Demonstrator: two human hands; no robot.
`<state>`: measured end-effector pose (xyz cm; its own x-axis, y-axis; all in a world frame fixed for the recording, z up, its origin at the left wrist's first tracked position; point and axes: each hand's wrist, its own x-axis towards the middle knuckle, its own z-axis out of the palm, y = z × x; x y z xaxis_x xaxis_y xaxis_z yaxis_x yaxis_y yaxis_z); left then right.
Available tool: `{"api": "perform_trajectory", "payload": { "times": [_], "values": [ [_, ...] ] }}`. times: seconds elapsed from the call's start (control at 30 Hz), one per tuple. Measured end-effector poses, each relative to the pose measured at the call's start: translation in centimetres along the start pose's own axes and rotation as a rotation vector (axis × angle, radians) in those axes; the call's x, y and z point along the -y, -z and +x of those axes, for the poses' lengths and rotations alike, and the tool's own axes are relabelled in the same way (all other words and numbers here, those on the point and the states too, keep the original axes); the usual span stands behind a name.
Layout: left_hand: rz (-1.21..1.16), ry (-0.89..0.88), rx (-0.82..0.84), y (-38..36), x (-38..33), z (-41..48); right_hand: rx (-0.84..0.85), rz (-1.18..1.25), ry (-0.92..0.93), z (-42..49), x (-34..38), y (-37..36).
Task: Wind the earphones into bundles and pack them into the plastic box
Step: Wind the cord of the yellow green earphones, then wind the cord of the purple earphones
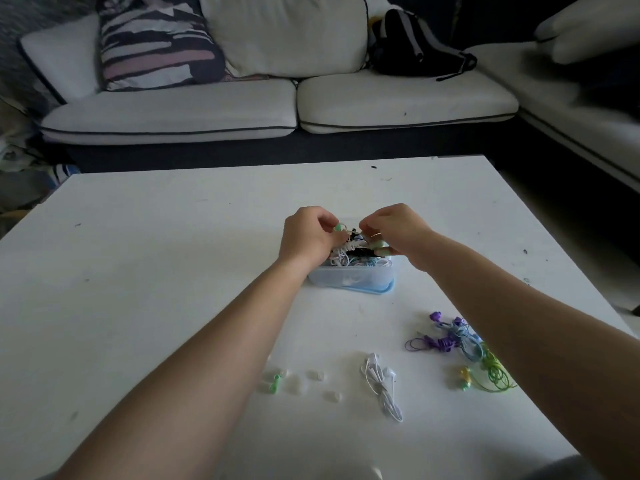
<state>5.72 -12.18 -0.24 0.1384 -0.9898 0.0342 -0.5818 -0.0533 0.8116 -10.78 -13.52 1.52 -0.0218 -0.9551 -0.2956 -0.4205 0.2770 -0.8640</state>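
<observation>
I'm pinching a green earphone (337, 227) with my left hand (306, 237) and right hand (398, 232). The box (349, 280) is sitting just beneath them.

No readable text, label, brand, number or sign shows on anything here

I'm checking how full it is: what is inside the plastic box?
The plastic box holds tangled earphones, white, black and pale blue, heaped to its rim. The left hand and right hand grip some over it, covering the far part; lower layers are hidden.
</observation>
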Motion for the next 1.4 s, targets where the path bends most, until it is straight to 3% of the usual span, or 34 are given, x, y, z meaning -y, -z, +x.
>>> {"api": "perform_trajectory", "payload": {
  "times": [0.3, 0.5, 0.7, 0.83, 0.97, 1.07, 1.23, 1.4],
  "values": [
    [0.172, -0.072, -0.089, -0.5, 1.2, 0.2, -0.121, -0.211, 0.187, -0.6, -0.7, -0.2],
    [0.123, -0.129, -0.096, -0.2, 1.1, -1.5, -0.001, -0.440, 0.211, -1.7, -1.5, 0.2],
    [0.101, -0.169, -0.100, -0.9, -0.3, -4.6, -0.084, -0.384, 0.243, -4.2, -1.8, 2.3],
    [0.053, -0.233, 0.041, -3.0, -2.3, -7.9, -0.012, -0.392, 0.177, -6.2, -3.9, 5.3],
    [0.116, -0.227, 0.376, -6.0, -3.0, -10.6, 0.085, -0.467, 0.114, -8.1, -6.9, 8.0],
    [0.295, -0.185, 0.559, -8.0, -2.8, -11.7, 0.214, -0.583, 0.137, -9.4, -8.7, 9.1],
    [0.504, -0.237, 0.595, -10.5, -1.9, -12.4, 0.314, -0.827, 0.152, -10.0, -10.1, 8.9],
    [0.417, -0.208, 0.509, -10.6, -1.7, -12.0, 0.315, -0.909, 0.136, -9.2, -10.3, 8.5]
  ]
}}
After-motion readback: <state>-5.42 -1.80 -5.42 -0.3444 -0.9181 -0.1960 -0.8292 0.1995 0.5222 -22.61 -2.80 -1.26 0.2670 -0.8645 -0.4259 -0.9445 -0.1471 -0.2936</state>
